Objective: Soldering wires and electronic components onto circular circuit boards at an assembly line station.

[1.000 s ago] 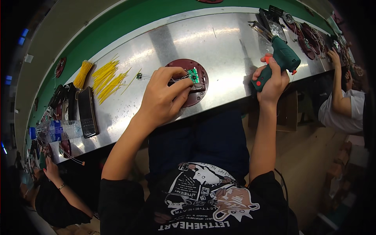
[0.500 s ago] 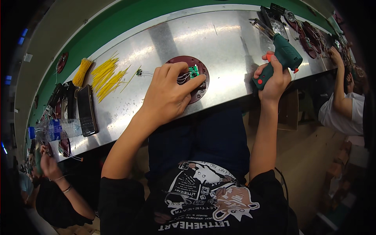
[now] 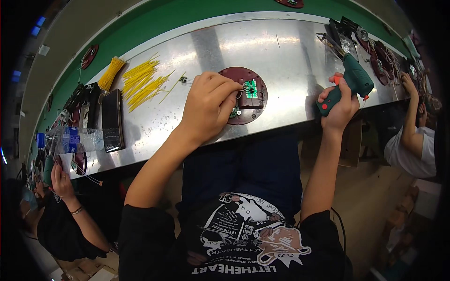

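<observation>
Dark red round disc (image 3: 234, 73) is lying flat on the metal tabletop (image 3: 290, 61) near its front edge, left hand (image 3: 211, 100) partly covering its left side. Green circuit board (image 3: 251, 89) is sitting face up on a dark rectangular block (image 3: 251, 105), right of disc centre. Thin wires (image 3: 244, 87) are running off the board's left edge. Dark-green pistol-shaped tool (image 3: 355, 76) with red parts (image 3: 324, 107) is being held by the right hand (image 3: 341, 110), well right of the disc, tip pointing away and leftward.

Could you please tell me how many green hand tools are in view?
1 clearly: the green tool in the right hand. A green thing by the left co-worker's hand may be another, partly hidden.
</observation>
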The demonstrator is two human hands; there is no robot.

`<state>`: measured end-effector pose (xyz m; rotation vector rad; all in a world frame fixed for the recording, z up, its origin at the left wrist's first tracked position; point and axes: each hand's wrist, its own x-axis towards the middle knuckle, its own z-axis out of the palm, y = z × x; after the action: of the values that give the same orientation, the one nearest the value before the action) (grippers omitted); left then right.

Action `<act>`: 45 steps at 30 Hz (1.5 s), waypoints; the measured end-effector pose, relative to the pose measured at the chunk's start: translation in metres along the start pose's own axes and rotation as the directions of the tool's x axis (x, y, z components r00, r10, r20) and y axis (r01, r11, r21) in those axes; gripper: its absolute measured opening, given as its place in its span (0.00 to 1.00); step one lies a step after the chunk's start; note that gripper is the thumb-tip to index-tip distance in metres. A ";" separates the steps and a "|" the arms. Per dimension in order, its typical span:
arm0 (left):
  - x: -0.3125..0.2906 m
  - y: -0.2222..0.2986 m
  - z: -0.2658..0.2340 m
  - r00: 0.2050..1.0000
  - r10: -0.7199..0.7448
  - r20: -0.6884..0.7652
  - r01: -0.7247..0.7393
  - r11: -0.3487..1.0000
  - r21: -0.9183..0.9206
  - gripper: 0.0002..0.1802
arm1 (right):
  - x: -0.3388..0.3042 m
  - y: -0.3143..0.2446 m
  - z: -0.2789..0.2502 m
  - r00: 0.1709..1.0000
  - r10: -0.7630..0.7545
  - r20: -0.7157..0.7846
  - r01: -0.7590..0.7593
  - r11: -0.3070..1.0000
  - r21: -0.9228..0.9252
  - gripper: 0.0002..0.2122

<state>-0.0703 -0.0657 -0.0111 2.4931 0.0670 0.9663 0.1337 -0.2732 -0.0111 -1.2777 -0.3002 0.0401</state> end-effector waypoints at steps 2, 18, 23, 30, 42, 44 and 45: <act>-0.001 0.000 0.000 0.999 -0.038 -0.002 0.038 0.999 -0.021 0.08 | 0.000 0.000 -0.001 1.000 -0.010 -0.005 0.010 1.000 0.000 0.15; 0.000 -0.001 0.001 1.000 0.005 -0.006 -0.004 1.000 0.009 0.06 | 0.002 0.003 -0.005 1.000 0.012 0.002 -0.012 1.000 0.006 0.14; 0.000 0.001 -0.002 1.000 -0.021 0.013 0.021 1.000 0.013 0.07 | 0.004 0.003 -0.007 1.000 0.003 0.006 -0.004 1.000 0.012 0.15; 0.011 -0.009 -0.045 0.985 0.012 -0.173 0.013 0.990 0.138 0.06 | 0.002 0.005 -0.007 0.999 -0.002 0.035 0.001 1.000 0.005 0.15; -0.018 -0.063 -0.114 0.898 -0.422 0.122 0.265 0.741 0.617 0.09 | 0.001 0.001 -0.003 1.000 0.011 0.022 -0.012 0.999 0.032 0.15; -0.016 -0.067 -0.116 0.905 -0.415 0.098 0.305 0.790 0.533 0.09 | 0.000 0.001 -0.004 1.000 0.012 0.023 -0.012 0.999 0.032 0.15; -0.016 -0.068 -0.115 0.906 -0.412 0.097 0.303 0.791 0.531 0.09 | 0.000 0.002 -0.004 1.000 0.016 0.026 -0.017 0.999 0.033 0.15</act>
<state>-0.1494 0.0382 0.0235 2.8789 0.8009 0.5650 0.1350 -0.2767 -0.0141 -1.2476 -0.3102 0.0751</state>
